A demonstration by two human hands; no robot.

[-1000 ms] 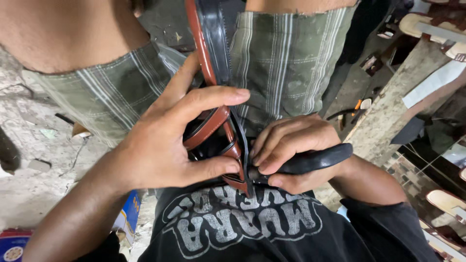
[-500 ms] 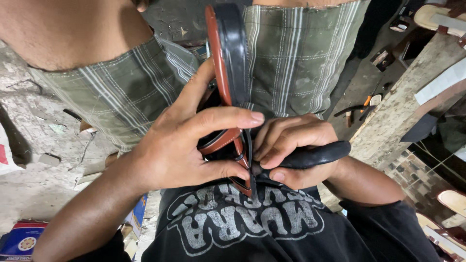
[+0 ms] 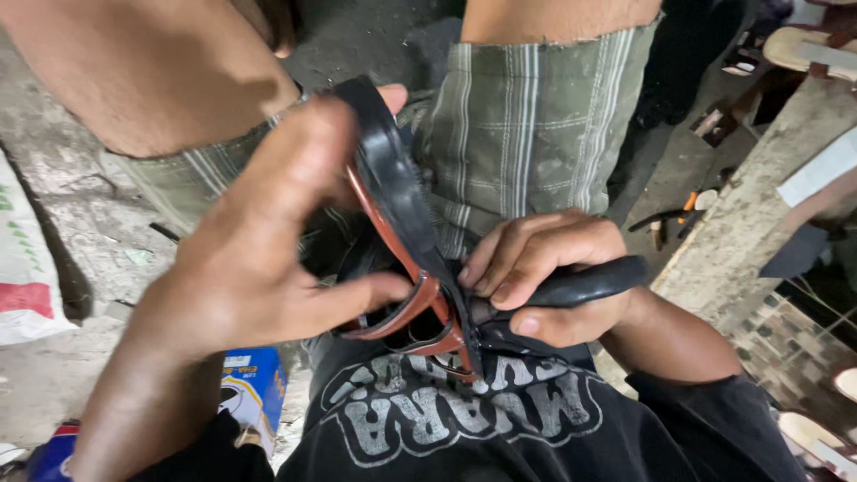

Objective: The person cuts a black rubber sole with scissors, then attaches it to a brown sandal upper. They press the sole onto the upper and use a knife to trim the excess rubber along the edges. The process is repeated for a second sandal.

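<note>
Ok so looking down from the head cam: the sandal [image 3: 402,232] sits on edge between my knees, black sole facing right, reddish-brown straps facing left, heel end tucked against my black shirt [image 3: 464,428]. My left hand [image 3: 259,259] has it pinched, thumb hooked under the red strap near the bottom and fingers curled over the top edge of the sole. My right hand [image 3: 544,277] is closed around a tool with a black handle [image 3: 589,284], fingertips bunched right at the seam where upper meets sole. I can't see the tool's working end at all, it's buried between the hand and the sandal, so no clue what kind it is. How far along? My read is somewhere in the middle: the upper looks joined to the sole along the top stretch, and the work is down at the lower end. Can't tell how much edge is left, since the far side is hidden. Wrists are both bent inward, elbows wide, everything held close to my belly over the green plaid shorts [image 3: 527,134]. A blue box [image 3: 254,393] lies on the concrete floor [image 3: 98,241] to my left.
</note>
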